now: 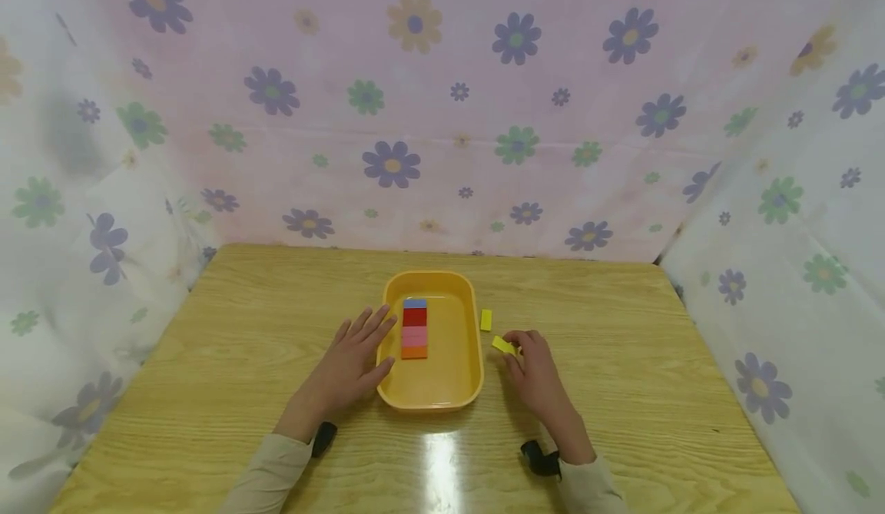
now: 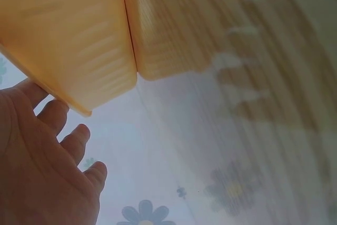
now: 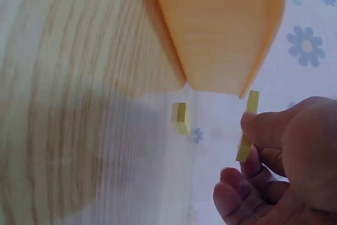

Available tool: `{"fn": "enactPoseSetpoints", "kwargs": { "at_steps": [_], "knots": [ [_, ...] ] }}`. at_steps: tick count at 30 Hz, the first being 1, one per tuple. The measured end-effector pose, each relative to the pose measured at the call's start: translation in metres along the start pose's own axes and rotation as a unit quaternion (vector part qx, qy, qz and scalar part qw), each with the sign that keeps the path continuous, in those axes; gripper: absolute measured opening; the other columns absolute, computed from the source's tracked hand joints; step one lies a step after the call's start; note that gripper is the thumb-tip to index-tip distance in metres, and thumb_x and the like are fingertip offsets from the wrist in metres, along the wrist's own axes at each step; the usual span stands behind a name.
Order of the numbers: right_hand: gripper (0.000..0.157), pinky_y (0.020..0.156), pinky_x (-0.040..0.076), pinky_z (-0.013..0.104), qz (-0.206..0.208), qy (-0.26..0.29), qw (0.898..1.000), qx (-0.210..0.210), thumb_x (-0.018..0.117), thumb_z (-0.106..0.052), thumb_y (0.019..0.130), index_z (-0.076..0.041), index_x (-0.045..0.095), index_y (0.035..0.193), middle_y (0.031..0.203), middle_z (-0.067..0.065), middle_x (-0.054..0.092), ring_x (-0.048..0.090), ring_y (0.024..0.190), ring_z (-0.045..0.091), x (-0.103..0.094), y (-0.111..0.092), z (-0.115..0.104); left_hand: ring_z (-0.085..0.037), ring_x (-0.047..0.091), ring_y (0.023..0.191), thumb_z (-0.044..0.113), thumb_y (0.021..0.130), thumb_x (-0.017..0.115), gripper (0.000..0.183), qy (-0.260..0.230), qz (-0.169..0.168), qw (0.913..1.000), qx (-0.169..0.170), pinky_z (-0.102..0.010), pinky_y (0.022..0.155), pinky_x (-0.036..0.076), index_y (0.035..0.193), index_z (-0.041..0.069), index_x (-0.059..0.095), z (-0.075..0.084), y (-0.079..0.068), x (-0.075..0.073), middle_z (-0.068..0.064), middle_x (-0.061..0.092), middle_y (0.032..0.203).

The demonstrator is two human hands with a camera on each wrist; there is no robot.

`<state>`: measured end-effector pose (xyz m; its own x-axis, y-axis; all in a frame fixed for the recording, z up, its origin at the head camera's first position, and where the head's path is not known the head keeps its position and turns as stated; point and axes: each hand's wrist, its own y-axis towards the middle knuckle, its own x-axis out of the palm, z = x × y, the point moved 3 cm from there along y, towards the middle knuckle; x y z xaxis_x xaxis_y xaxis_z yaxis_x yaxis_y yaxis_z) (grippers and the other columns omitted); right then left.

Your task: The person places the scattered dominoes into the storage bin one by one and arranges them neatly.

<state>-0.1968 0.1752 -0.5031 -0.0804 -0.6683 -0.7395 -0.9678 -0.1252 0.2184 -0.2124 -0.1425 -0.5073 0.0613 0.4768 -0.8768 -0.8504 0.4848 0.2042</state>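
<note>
A yellow-orange plastic tray (image 1: 449,391) stands on the table. Inside it, along the left side, lies a row of flat blocks: blue (image 1: 415,303), red (image 1: 415,317), pink (image 1: 415,336) and orange (image 1: 414,353). My left hand (image 1: 351,366) rests on the tray's left rim with fingers spread; in the left wrist view its fingertips touch the rim from outside. Right of the tray, my right hand (image 1: 536,372) pinches a yellow block (image 1: 502,345) between thumb and fingers, held above the table in the right wrist view (image 3: 247,130). A second yellow block (image 1: 487,320) lies on the table beside the tray.
The wooden table (image 1: 276,299) runs back to a flower-printed curtain (image 1: 442,114), which also hangs at both sides. A dark wrist-worn device sits at the left wrist (image 1: 323,439) and another at the right wrist (image 1: 541,460).
</note>
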Motion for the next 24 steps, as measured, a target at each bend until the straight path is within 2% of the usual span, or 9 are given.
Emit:
{"fn": "enactPoseSetpoints", "kwargs": {
  "at_steps": [5,11,17,24],
  "knots": [
    [0.021,0.082,0.051,0.042,0.007,0.035,0.999,0.013,0.065,0.000,0.097,-0.001,0.063,0.118,0.109,0.013,0.057,0.053,0.096,0.023,-0.002,-0.006,-0.006,-0.041,0.021,0.154,0.036,0.102,0.058,0.067,0.000,0.001,1.0000,0.000,-0.066,0.122,0.014,0.159,0.010,0.034,0.001,-0.001,0.000,-0.009,0.026,0.168],
    [0.023,0.086,0.053,0.042,0.014,0.051,0.999,0.012,0.065,-0.001,0.097,-0.001,0.062,0.120,0.112,0.013,0.057,0.055,0.102,0.024,-0.003,-0.014,-0.012,-0.042,0.023,0.154,0.036,0.102,0.058,0.067,0.001,0.006,1.0000,0.003,-0.067,0.121,0.014,0.159,0.009,0.036,0.001,-0.001,0.000,-0.009,0.026,0.168],
    [0.024,0.089,0.054,0.044,0.028,0.061,0.998,-0.002,0.067,-0.001,0.096,-0.003,0.063,0.120,0.113,0.011,0.058,0.055,0.104,0.023,-0.005,-0.020,-0.022,-0.041,0.022,0.154,0.035,0.102,0.058,0.067,0.001,0.005,1.0000,-0.001,-0.066,0.122,0.013,0.159,0.009,0.035,-0.001,-0.001,0.002,-0.008,0.025,0.168],
    [0.023,0.086,0.057,0.040,0.055,0.099,0.993,-0.035,0.067,-0.001,0.096,-0.001,0.065,0.119,0.112,0.015,0.060,0.060,0.099,0.029,-0.005,-0.019,-0.029,-0.041,0.021,0.154,0.036,0.102,0.057,0.066,0.000,0.006,1.0000,-0.001,-0.066,0.122,0.013,0.159,0.009,0.036,-0.001,-0.001,0.002,-0.007,0.024,0.169]
  ]
}}
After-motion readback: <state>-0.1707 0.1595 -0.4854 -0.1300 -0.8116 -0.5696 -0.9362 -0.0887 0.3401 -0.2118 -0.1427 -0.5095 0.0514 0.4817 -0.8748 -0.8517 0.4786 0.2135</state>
